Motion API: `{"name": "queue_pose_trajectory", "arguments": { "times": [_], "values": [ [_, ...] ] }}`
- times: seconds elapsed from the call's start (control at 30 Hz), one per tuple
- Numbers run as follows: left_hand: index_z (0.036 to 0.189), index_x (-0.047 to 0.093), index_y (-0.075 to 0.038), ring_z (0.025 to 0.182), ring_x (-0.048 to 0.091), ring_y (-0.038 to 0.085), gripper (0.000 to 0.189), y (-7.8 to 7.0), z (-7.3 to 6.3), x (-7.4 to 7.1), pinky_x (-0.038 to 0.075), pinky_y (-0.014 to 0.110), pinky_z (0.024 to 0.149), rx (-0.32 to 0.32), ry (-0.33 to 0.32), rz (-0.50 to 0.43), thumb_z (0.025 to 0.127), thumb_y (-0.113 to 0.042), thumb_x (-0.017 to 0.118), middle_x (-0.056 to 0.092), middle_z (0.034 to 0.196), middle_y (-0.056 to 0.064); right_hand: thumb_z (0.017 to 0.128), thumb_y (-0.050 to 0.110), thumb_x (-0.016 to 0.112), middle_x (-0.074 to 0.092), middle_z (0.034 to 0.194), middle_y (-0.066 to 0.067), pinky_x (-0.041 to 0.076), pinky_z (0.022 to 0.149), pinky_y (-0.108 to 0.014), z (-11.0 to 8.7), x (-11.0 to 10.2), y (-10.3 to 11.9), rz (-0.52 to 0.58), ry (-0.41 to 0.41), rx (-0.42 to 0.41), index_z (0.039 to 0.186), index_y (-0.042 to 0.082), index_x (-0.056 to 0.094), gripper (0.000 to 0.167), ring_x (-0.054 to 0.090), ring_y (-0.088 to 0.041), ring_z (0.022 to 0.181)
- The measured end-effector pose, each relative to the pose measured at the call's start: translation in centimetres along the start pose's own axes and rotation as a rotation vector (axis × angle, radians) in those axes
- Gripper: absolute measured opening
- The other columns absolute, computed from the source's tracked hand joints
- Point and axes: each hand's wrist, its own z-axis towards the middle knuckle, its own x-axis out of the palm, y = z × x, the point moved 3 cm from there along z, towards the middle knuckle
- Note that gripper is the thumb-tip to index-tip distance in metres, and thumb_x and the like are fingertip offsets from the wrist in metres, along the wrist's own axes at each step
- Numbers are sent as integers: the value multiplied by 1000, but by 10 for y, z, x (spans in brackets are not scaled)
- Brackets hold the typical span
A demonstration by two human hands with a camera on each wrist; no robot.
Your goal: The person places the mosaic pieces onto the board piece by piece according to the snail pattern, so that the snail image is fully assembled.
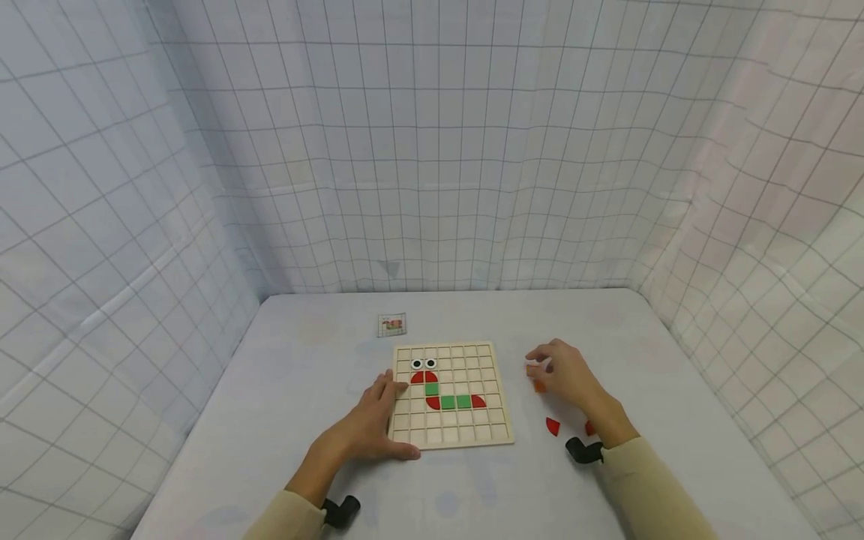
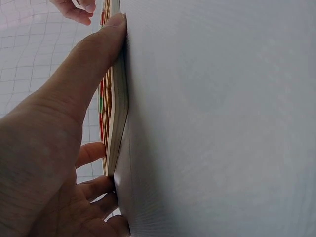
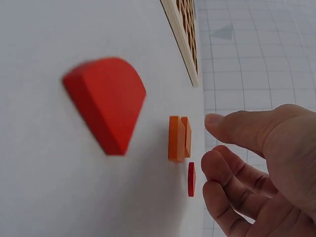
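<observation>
My left hand [image 1: 371, 420] holds the near-left corner of a wooden grid board [image 1: 452, 435], fingers along its left side and thumb at the near edge. Seen from the left wrist, the thumb [image 2: 91, 59] lies against the board's side [image 2: 117, 103]. On the board sit two eye pieces [image 1: 424, 364], red quarter-circle pieces [image 1: 418, 377] and green squares [image 1: 448, 403], making a bent figure. My right hand [image 1: 563, 371] hovers right of the board near orange pieces [image 1: 539, 386]. From the right wrist, its thumb and fingers are apart, nothing between them, beyond the orange pieces [image 3: 177, 139].
Loose red quarter-circle pieces [image 1: 553, 426] lie on the white table near my right forearm; one red piece [image 3: 106, 103] looms large in the right wrist view. A small picture card [image 1: 391, 325] lies behind the board. Grid-patterned curtains [image 1: 418, 150] enclose the table.
</observation>
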Motion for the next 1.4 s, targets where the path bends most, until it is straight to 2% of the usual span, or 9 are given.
{"name": "queue_pose_trajectory", "arguments": {
  "times": [0.2, 0.3, 0.63, 0.77, 0.93, 1.13, 1.3, 1.4],
  "values": [
    [174, 41, -7, 181, 20, 54, 125, 1, -1, 0, 35, 75, 139, -6, -3, -10, 79, -54, 108, 17, 194, 29, 106, 6, 84, 74, 128, -22, 68, 92, -45, 12, -7, -15, -34, 11, 78, 142, 4, 82, 36, 70, -28, 100],
    [174, 41, -8, 181, 19, 53, 125, 2, -1, 1, 34, 75, 140, -13, 4, -12, 80, -56, 108, 16, 194, 29, 106, 5, 83, 72, 132, -24, 69, 96, -48, 16, -6, -21, -44, 37, 105, 144, 4, 81, 38, 70, -30, 103],
    [173, 41, -8, 181, 20, 53, 123, -2, -2, 0, 35, 75, 139, 2, -8, -21, 80, -53, 108, 17, 194, 30, 106, 2, 81, 77, 114, -14, 62, 90, -41, 24, -1, -28, -41, 49, 72, 123, 3, 87, 18, 66, -25, 96],
    [173, 42, -7, 181, 20, 53, 123, -3, -4, 1, 34, 74, 140, -1, -5, -20, 80, -53, 108, 18, 193, 30, 108, 4, 80, 77, 112, -15, 64, 93, -45, 26, -1, -25, -56, 52, 55, 121, 1, 87, 15, 67, -26, 98],
    [172, 43, -7, 181, 20, 53, 123, -4, -3, 1, 35, 74, 140, 7, -10, -13, 79, -53, 109, 19, 193, 29, 111, 3, 76, 80, 107, -16, 67, 97, -53, 31, 0, -24, -77, 4, 23, 117, -2, 87, 14, 71, -27, 98],
    [173, 42, -7, 181, 20, 52, 124, -6, 0, 1, 34, 73, 140, 10, -11, -7, 80, -54, 108, 19, 193, 29, 112, 1, 73, 84, 110, -18, 70, 102, -54, 34, -1, -23, -52, -8, 37, 119, -4, 84, 14, 73, -29, 99],
    [173, 41, -6, 181, 20, 53, 124, -5, -1, 0, 36, 74, 139, 3, -11, -6, 79, -54, 108, 19, 193, 30, 112, 0, 73, 84, 119, -20, 68, 107, -57, 33, 0, -18, -14, -13, 45, 124, -3, 84, 17, 74, -33, 106],
    [173, 41, -7, 181, 20, 53, 124, -3, -1, 1, 36, 75, 139, -5, -5, -7, 80, -54, 108, 18, 193, 30, 113, -2, 68, 83, 122, -21, 67, 104, -56, 31, 2, -15, 31, -28, 52, 127, -2, 85, 22, 73, -33, 106]
  ]
}}
